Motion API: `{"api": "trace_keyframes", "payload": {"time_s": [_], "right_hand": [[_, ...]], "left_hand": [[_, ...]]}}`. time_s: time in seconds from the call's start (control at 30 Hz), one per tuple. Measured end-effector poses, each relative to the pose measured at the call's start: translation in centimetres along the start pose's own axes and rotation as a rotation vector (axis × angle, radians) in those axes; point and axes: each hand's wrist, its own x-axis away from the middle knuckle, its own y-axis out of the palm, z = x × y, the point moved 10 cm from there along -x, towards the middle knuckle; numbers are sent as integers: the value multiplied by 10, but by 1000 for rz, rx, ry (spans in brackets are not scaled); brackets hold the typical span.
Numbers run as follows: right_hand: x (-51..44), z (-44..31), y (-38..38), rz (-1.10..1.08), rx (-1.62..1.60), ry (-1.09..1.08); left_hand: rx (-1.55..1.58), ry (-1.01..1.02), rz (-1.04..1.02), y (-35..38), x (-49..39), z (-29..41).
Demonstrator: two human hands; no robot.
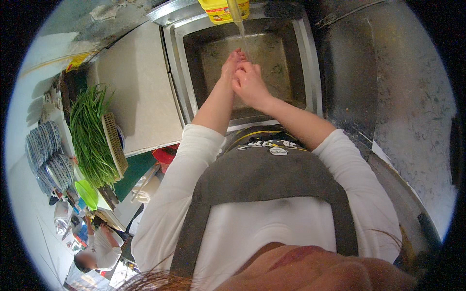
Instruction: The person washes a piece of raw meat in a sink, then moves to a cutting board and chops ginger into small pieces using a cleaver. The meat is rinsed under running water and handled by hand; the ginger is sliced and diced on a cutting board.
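Note:
Over a metal sink basin (276,54), my two wet hands meet beneath a thin stream of running water (242,34). My left hand (230,66) has its palm turned inward, with the fingers pointing away from me and slightly curled. Pressed against that palm are the bent fingers of my right hand (251,78), which hide part of it. No object shows in either hand, though what lies between the palms is hidden. The water falls from a tap pipe (235,11) at the top of the view. Behind the basin stands a yellow plastic container (218,12) with a printed label.
Left of the sink is a pale countertop (138,83). Beyond it, long green leafy stalks (89,134) fill a woven basket (115,145). Stacked patterned plates (43,145) and a bright green dish (86,194) sit farther left. Another person (105,245) works at lower left.

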Motion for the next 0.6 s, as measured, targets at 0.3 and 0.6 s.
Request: {"api": "trace_keyframes", "payload": {"time_s": [0.3,0.6], "right_hand": [[-48,72,-5,0,149,68],[-84,62,17,-33,341,-36]], "left_hand": [[200,3,101,24,0,-3],[460,-287,99,74,51,-20]]}}
